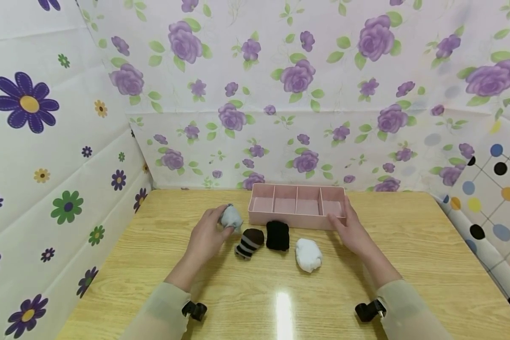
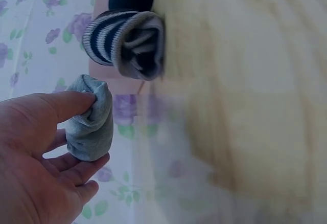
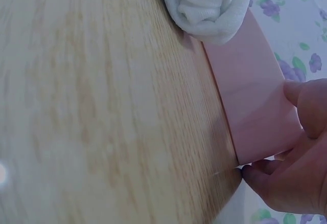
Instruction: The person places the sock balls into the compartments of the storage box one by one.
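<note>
My left hand (image 1: pixel 210 232) pinches a rolled grey sock (image 1: pixel 231 217) between thumb and fingers, just left of a pink four-compartment tray (image 1: pixel 297 218). In the left wrist view the grey sock (image 2: pixel 91 119) sits in my fingers, with the striped sock roll (image 2: pixel 125 42) beyond it. My right hand (image 1: pixel 349 227) grips the tray's right front corner, thumb on the front wall (image 3: pixel 255 96). In front of the tray lie a striped brown sock roll (image 1: pixel 250 243), a black sock roll (image 1: pixel 277 235) and a white sock roll (image 1: pixel 308 255).
The wooden table (image 1: pixel 408 264) is enclosed by floral-patterned cloth walls (image 1: pixel 280 94) at the back and both sides. All tray compartments look bare. The white sock roll (image 3: pixel 207 4) lies close to the tray's front wall.
</note>
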`<state>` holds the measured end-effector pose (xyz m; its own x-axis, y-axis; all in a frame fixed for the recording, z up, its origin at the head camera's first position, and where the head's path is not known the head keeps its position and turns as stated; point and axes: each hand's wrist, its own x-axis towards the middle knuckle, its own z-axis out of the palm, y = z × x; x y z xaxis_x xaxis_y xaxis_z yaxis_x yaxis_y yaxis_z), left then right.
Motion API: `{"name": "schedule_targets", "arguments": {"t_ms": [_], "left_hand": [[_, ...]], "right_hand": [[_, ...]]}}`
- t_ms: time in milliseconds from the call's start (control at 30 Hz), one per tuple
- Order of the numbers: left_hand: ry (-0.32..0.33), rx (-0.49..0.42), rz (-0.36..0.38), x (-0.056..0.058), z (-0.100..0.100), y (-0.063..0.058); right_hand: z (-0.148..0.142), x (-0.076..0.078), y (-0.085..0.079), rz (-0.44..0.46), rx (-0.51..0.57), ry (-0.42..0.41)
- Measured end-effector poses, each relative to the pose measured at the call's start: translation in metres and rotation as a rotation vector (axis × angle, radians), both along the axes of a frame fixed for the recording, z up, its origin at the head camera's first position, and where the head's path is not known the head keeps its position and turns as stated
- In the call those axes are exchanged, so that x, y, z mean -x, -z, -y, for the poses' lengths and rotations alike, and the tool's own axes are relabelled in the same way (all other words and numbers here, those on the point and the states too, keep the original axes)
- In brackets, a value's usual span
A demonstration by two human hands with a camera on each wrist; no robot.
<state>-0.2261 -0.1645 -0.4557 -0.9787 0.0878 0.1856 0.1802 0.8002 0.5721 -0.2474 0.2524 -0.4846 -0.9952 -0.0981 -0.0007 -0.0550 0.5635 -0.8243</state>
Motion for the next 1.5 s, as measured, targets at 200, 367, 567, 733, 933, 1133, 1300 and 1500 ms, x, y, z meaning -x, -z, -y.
{"name": "schedule_targets", "arguments": {"t_ms": [200, 367, 567, 733, 933, 1133, 1300, 1500], "left_hand": [[0.016, -0.021, -0.029, 0.006, -0.007, -0.011], [0.04, -0.026, -0.046, 0.012, -0.013, -0.016], [0.065, -0.04, -0.056, 0.02, -0.024, -0.023], [0.095, -0.044, -0.072, 0.029, -0.035, -0.028], [0.128, -0.032, -0.075, 0.042, -0.045, -0.032], [0.158, -0.02, -0.076, 0.056, -0.055, -0.031], [0.168, -0.011, -0.06, 0.065, -0.061, -0.03], [0.196, -0.006, -0.064, 0.074, -0.065, -0.028]], "right_hand": [[0.0, 0.001, 0.001, -0.003, 0.009, 0.0], [-0.001, 0.002, 0.003, -0.006, 0.001, -0.004], [-0.001, 0.002, 0.003, -0.002, -0.003, -0.002], [-0.002, 0.003, 0.004, 0.0, -0.002, 0.0], [0.0, 0.001, 0.003, 0.007, 0.011, 0.007], [0.0, 0.001, 0.002, 0.006, 0.006, 0.011], [0.0, 0.002, 0.004, -0.001, -0.003, 0.002], [-0.002, 0.002, 0.005, -0.004, -0.006, 0.003]]}}
